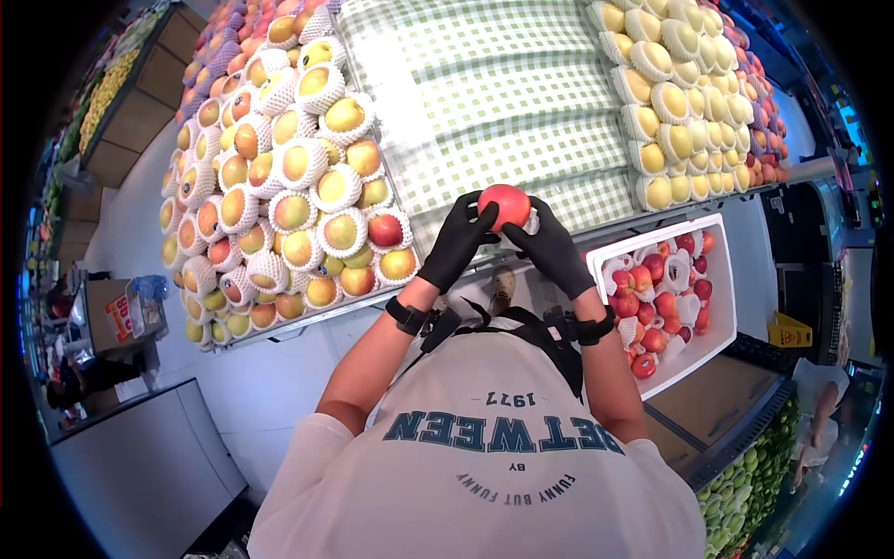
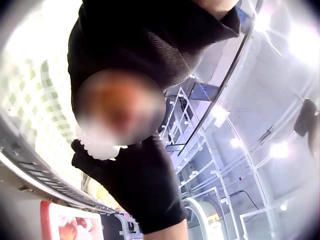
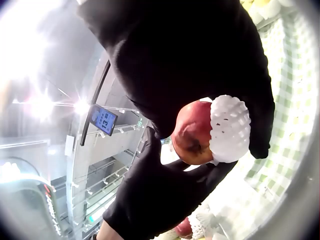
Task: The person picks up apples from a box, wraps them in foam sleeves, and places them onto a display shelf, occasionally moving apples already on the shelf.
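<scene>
Pale shirt (image 1: 503, 377) lies nearest the head camera, printed across the chest, and beyond it both forearms reach forward to meet at a red apple (image 1: 506, 207). It sits between the two black-gloved hands, held up in front of the near edge of the surface, which a checked cloth (image 1: 503, 121) covers. The left hand (image 1: 456, 244) pinches the apple from its left, thumb and fingers bent against the skin; the right hand (image 1: 553, 253) closes on the opposite side, its grip curled round fruit and foam net (image 3: 230, 129) together.

Neither hand is nearer, since both touch it. What the coming move seems to turn on is how the net sits: in the right wrist view it caps only one side of the apple, the side towards the checked cloth, while a hollowed end of the fruit is uncovered and faces the camera. Stem end or blossom end, I cannot tell. The fruit is nearly round, so no long axis stands out.

On the person's right, just beside that hand, a white box (image 1: 724, 307) holds more red apples. Foam-netted apples (image 1: 296, 166) are banked to the left of the cloth, yellow fruit (image 1: 684, 112) to its right.
</scene>
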### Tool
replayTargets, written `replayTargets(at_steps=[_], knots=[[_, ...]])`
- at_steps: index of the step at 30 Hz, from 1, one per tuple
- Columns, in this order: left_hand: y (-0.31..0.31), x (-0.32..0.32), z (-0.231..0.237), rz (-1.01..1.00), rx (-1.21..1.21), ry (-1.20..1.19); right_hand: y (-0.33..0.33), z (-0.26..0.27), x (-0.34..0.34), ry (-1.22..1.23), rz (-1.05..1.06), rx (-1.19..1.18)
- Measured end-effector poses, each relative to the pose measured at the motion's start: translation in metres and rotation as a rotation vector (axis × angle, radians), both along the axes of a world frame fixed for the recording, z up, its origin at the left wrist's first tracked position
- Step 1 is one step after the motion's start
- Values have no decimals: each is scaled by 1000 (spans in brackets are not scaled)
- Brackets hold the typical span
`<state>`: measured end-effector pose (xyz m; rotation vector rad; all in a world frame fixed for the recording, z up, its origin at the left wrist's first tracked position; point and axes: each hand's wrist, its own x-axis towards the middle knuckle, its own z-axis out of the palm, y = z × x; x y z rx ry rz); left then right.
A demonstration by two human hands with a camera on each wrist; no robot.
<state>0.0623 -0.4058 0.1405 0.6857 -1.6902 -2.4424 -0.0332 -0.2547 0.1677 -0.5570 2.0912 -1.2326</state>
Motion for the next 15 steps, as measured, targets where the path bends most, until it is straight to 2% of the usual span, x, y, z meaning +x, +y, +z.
replayTargets(at_steps=[2, 3, 4, 8, 12, 15], knots=[[-8, -3, 11, -10, 22, 70, -3, -19, -16, -1, 31, -178], [-11, -4, 16, -17, 35, 104, -4, -11, -21, -35, 26, -211], [-12, -6, 24, 2, 30, 103, -4, -11, -25, -155, 9, -266], [-9, -19, 25, 42, -338, 103, -6, -10, -36, -472, -25, -512], [-10, -26, 24, 134, -340, 99, -8, -10, -45, -517, -86, -619], [-6, -32, 24, 226, -310, 70, -7, -13, -52, -414, -80, -569]])
